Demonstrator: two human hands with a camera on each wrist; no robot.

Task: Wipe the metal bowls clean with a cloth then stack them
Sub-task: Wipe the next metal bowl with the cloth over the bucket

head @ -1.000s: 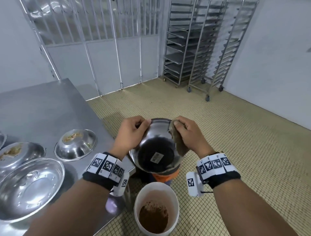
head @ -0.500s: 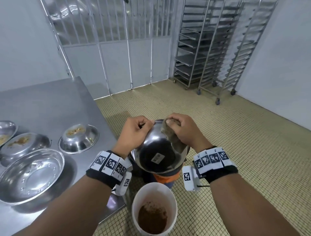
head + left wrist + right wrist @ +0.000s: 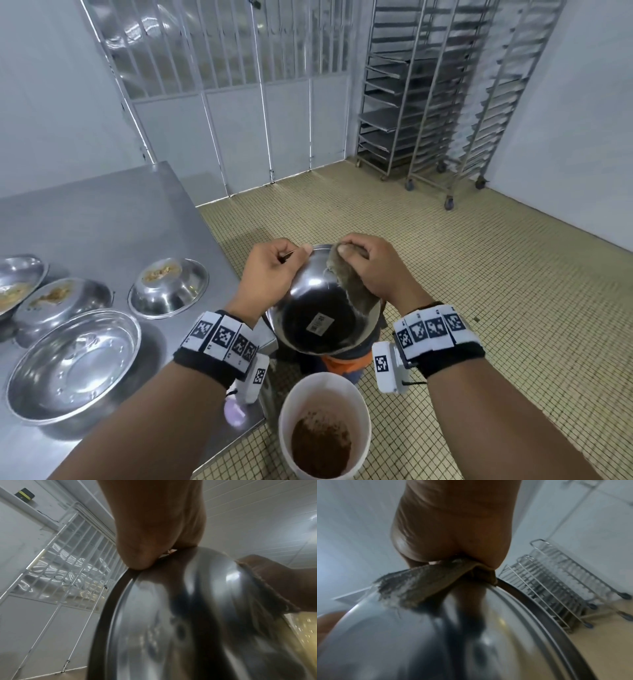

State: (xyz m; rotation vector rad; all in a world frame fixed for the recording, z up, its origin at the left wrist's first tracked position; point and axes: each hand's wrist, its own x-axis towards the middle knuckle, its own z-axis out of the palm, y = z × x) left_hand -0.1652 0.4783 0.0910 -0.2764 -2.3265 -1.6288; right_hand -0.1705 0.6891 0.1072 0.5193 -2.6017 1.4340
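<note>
Above the bucket (image 3: pixel 324 425): bowl (image 3: pixel 318 308), tilted, its underside facing the person.
Left hand (image 3: pixel 270 274): fingers clamped on the bowl's far rim.
Right hand (image 3: pixel 373 270): fingers curled, pressing a cloth (image 3: pixel 349 287) over the rim.
Table (image 3: pixel 102 212): four other bowls.

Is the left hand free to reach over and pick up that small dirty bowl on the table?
Probably not yet: the left hand is gripping the rim of the held bowl. The path to the small dirty bowl looks unobstructed.
</note>
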